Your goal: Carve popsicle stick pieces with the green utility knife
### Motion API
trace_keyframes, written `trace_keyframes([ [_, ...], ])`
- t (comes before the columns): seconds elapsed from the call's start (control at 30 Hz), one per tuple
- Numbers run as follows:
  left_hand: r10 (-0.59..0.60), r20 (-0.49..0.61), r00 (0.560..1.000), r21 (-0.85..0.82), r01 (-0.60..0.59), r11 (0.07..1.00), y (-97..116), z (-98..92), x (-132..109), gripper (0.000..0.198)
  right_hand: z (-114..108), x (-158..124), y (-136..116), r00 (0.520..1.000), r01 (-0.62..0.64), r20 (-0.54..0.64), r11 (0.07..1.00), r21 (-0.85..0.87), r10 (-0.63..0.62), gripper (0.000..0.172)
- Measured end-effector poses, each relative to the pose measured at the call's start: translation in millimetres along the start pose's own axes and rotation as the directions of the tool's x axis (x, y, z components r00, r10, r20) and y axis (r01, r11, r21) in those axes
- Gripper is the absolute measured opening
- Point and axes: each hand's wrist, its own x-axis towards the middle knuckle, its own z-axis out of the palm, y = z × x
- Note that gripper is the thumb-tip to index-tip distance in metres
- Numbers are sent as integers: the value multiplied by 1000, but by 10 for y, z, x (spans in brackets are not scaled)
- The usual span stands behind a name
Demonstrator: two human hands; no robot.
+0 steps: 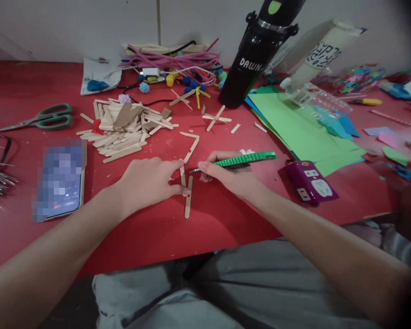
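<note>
My left hand [150,183] grips a wooden craft stick [182,176] against the red table, index finger at its upper end and thumb near its lower end. A second craft stick [188,205] lies just below, close to the thumb. In my right hand [226,176] is a green utility knife [246,158], its thin blade pointing left at the held stick. Whether the blade touches the wood I cannot tell. Above the fingers, bent or broken stick pieces [192,148] lie at an angle.
A pile of craft sticks [123,130], green scissors [51,119] and a phone [63,178] lie to the left. A black bottle [246,64] stands at the back. Green paper sheets [294,121] and a purple box-like object [310,182] are on the right.
</note>
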Motion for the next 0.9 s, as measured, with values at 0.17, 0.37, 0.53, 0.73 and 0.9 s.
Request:
trace_keyframes([
  [0.17,9,-3,1000,0,-9,1000,-16,-3,5,65,-8,2,-19,999,-41,-22,999,7,41,28],
  [0.37,1,-4,1000,-18,-1,1000,-16,-2,9,66,-4,-2,-13,999,-48,-18,998,50,49,28],
  [0.53,1,-3,1000,-4,-1,1000,-12,0,-1,65,8,-12,-18,998,-52,-22,998,42,53,28],
  [0.73,-13,10,1000,13,13,1000,-12,2,11,68,17,-8,-9,998,-51,-28,998,35,52,27],
  [0.9,-11,14,1000,11,11,1000,-2,-18,1,67,10,-10,2,999,-39,-20,997,67,41,27],
])
